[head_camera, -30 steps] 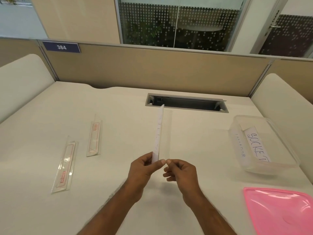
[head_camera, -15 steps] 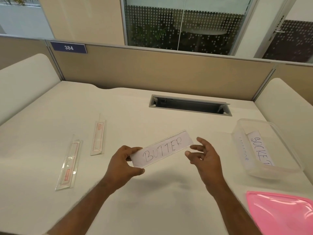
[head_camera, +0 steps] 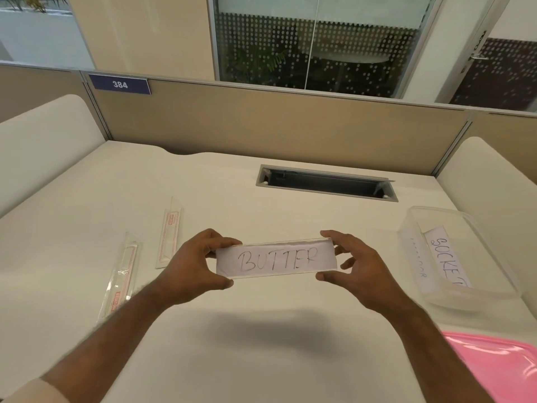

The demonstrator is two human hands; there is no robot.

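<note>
You hold the label (head_camera: 276, 260) up above the bench (head_camera: 232, 344), level, its "BUTTER" writing facing you. Your left hand (head_camera: 194, 263) pinches its left end between thumb below and fingers above; your right hand (head_camera: 353, 267) pinches the right end the same way. Two clear sleeves (head_camera: 119, 274) lie on the bench to the left. At right sits a clear tub (head_camera: 465, 292) with paper slips inside, a pink lid (head_camera: 499, 365) near it.
</note>
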